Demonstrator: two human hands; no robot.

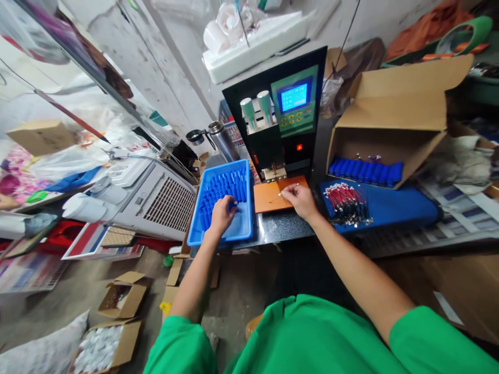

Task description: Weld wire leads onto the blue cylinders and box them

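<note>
My left hand (pixel 223 214) is inside the blue plastic tray (pixel 188 239), its fingers closed on a blue cylindrical battery cell (pixel 235 203), mostly covered by the fingers. Rows of similar blue cells (pixel 222 184) fill the far part of the tray. Over the orange board (pixel 268 205), my right hand (pixel 300 200) pinches a short wire lead (pixel 275 199) with a small white connector. Just beyond the board stands a black spot welding machine (pixel 286 150) with a lit blue screen and two green-white knobs; its metal electrodes (pixel 274 170) point down over the board's far edge.
Right of the board, red and black wire leads (pixel 346 203) lie bunched on a blue surface (pixel 405 205). Behind them an open cardboard box (pixel 401 104) holds several blue battery packs (pixel 366 171). A steel thermos (pixel 224 143) stands behind the tray. An air cooler (pixel 167 202) is at left.
</note>
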